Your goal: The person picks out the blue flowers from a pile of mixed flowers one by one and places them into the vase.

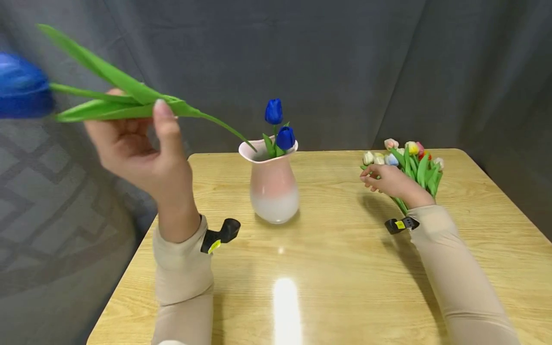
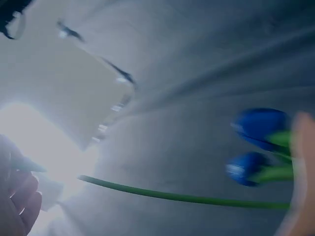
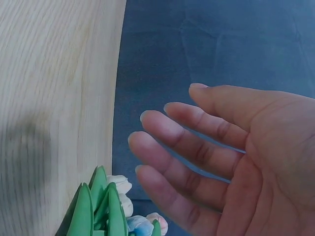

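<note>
My left hand point(image 1: 146, 148) is raised at the left, pinching a blue tulip point(image 1: 116, 79) by its stem and leaves. The bloom points left, partly cut off by the head view's edge. Its stem slants down to the right, the tip overlapping the mouth of a pink-and-white vase point(image 1: 274, 191); whether it is inside I cannot tell. Two blue tulips point(image 1: 285, 138) stand in the vase. My right hand point(image 1: 394, 182) hovers by a bunch of mixed tulips point(image 1: 424, 167), fingers loosely bent and holding nothing. In the right wrist view the palm point(image 3: 275, 157) shows bare.
The vase and the bunch rest on a light wooden table point(image 1: 336, 268), the bunch right of the vase. Behind hangs a dark grey curtain point(image 1: 336, 72). Each wrist wears a black camera, such as the left one point(image 1: 222, 235). A bright light point(image 2: 39, 142) glares in the left wrist view.
</note>
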